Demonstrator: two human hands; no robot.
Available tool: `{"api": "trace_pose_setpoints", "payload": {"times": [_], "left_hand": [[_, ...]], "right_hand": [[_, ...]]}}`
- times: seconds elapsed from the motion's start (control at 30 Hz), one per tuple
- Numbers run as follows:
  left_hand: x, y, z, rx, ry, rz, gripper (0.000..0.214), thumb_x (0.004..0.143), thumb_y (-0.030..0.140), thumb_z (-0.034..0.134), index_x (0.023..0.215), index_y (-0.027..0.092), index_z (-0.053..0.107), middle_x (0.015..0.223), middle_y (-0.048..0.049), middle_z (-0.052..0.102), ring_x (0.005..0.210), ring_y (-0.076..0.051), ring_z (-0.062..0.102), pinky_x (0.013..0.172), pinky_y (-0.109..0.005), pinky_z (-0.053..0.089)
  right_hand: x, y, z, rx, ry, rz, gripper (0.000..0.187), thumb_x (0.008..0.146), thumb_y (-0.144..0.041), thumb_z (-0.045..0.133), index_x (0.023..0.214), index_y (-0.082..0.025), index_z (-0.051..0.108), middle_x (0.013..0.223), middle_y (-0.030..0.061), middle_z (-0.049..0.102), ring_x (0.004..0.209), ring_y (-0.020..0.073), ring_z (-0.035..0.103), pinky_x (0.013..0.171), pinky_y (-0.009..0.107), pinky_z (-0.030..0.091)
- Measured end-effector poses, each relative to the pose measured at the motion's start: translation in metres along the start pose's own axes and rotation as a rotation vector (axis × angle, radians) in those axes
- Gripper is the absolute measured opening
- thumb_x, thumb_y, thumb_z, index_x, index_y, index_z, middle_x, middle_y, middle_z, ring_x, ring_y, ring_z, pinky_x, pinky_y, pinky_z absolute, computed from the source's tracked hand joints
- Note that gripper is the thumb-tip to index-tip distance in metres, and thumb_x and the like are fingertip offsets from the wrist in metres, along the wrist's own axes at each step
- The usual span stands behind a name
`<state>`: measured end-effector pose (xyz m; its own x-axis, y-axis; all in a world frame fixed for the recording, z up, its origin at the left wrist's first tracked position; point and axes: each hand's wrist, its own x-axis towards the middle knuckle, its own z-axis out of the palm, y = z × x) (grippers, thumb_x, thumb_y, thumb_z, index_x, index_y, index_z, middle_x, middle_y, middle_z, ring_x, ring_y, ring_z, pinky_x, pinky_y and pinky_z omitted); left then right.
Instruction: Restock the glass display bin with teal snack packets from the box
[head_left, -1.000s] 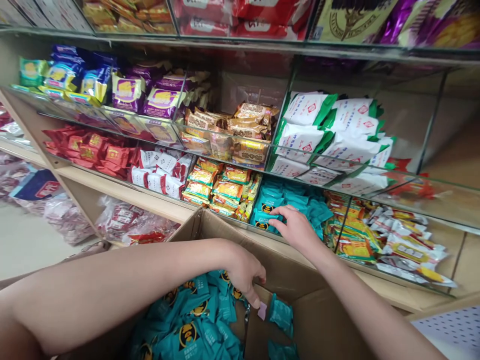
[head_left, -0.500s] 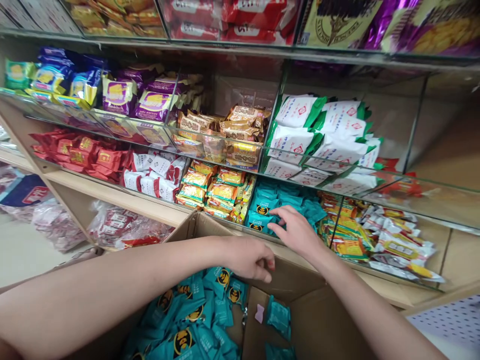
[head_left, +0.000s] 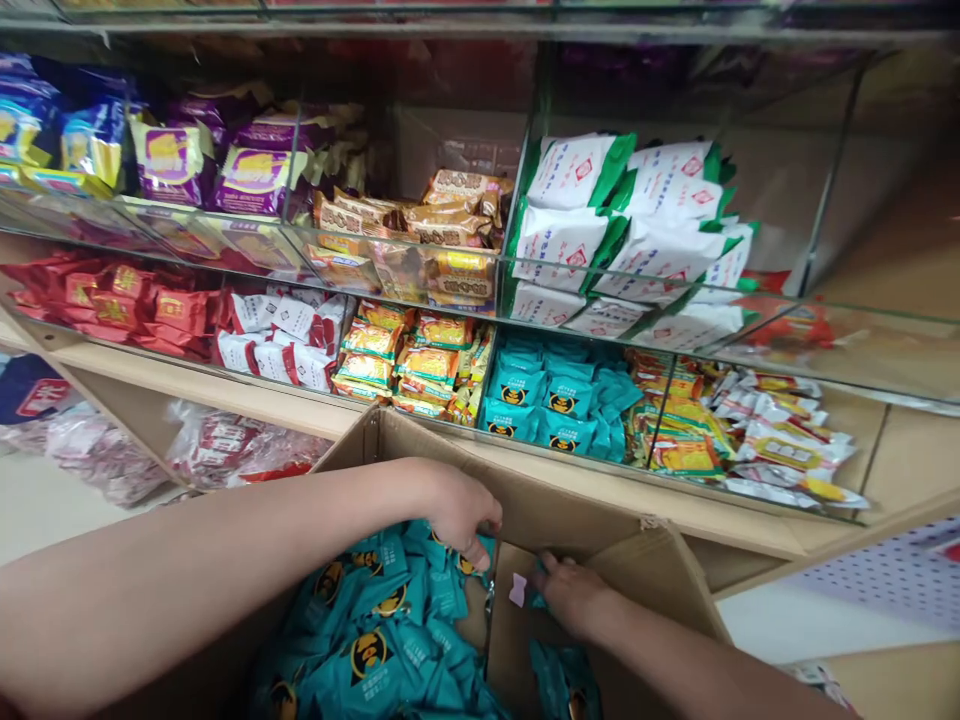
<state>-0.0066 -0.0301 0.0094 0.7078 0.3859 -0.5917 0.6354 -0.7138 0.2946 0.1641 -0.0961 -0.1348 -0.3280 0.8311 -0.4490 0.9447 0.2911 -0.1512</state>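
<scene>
A cardboard box point(head_left: 652, 545) stands in front of the shelves, with a heap of teal snack packets point(head_left: 409, 655) in its left part. Over the heap's far edge is my left hand point(head_left: 461, 515), its thumb and fingers apart and nothing seen between them. Inside the box on the right, my right hand point(head_left: 574, 590) has its fingers closed around a teal packet, which it mostly hides. Another teal packet point(head_left: 562, 680) lies nearer to me on the box bottom, beside a small pink paper piece point(head_left: 517, 590).
Behind the box, a shelf compartment holds stacked teal packets point(head_left: 570, 395). Yellow packets point(head_left: 427, 360) are to its left. White-and-green packets point(head_left: 630, 235) fill part of the tier above, behind a clear glass front. Plastic bags point(head_left: 232, 440) sit low on the left.
My right hand has come down from the teal packets on the shelf into the box, onto the packet there. My left hand has shifted slightly left. The view has tilted downward.
</scene>
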Motion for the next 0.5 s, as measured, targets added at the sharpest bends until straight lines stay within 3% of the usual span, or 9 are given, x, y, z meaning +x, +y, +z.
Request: {"api": "trace_pose_setpoints", "payload": {"times": [0.1, 0.27, 0.37, 0.43, 0.5], "left_hand": [[0.001, 0.001, -0.003, -0.008, 0.006, 0.005, 0.058, 0.067, 0.042, 0.055, 0.119, 0.017, 0.048, 0.093, -0.0095, 0.064, 0.073, -0.020, 0.057, 0.055, -0.024, 0.037], [-0.002, 0.002, -0.005, -0.028, 0.004, 0.018, 0.058, 0.069, 0.042, 0.053, 0.120, 0.016, 0.046, 0.097, -0.0097, 0.063, 0.078, -0.020, 0.058, 0.060, -0.025, 0.038], [-0.003, 0.002, -0.007, -0.044, 0.031, 0.027, 0.056, 0.070, 0.038, 0.054, 0.120, 0.016, 0.046, 0.098, -0.0093, 0.063, 0.080, -0.019, 0.058, 0.062, -0.024, 0.039], [-0.003, 0.000, -0.008, -0.071, 0.084, 0.026, 0.054, 0.070, 0.035, 0.055, 0.120, 0.016, 0.046, 0.100, -0.0088, 0.062, 0.081, -0.018, 0.058, 0.064, -0.024, 0.040], [-0.003, -0.003, -0.009, -0.120, 0.161, 0.026, 0.054, 0.069, 0.033, 0.056, 0.119, 0.016, 0.046, 0.102, -0.0086, 0.061, 0.084, -0.018, 0.057, 0.066, -0.024, 0.040]], "right_hand": [[0.015, 0.009, 0.019, -0.121, -0.062, 0.001, 0.046, 0.063, 0.000, 0.049, 0.105, -0.018, 0.057, 0.121, 0.0149, 0.048, 0.094, 0.0282, 0.057, 0.073, 0.039, 0.047], [0.017, 0.004, 0.023, -0.175, -0.039, -0.067, 0.041, 0.064, -0.003, 0.051, 0.103, -0.015, 0.057, 0.105, 0.0135, 0.058, 0.088, 0.0264, 0.059, 0.072, 0.037, 0.047], [0.012, -0.001, 0.010, -0.179, -0.026, -0.065, 0.029, 0.069, -0.004, 0.046, 0.092, -0.013, 0.062, 0.091, 0.0139, 0.064, 0.082, 0.0262, 0.061, 0.068, 0.035, 0.048], [0.004, -0.001, -0.007, -0.169, -0.001, -0.063, 0.019, 0.069, -0.006, 0.049, 0.079, -0.012, 0.064, 0.083, 0.0144, 0.065, 0.081, 0.0272, 0.061, 0.068, 0.035, 0.047], [-0.007, 0.002, -0.028, -0.147, 0.061, -0.070, 0.013, 0.069, -0.015, 0.055, 0.079, -0.013, 0.062, 0.085, 0.0130, 0.064, 0.082, 0.0265, 0.060, 0.069, 0.034, 0.046]]}}
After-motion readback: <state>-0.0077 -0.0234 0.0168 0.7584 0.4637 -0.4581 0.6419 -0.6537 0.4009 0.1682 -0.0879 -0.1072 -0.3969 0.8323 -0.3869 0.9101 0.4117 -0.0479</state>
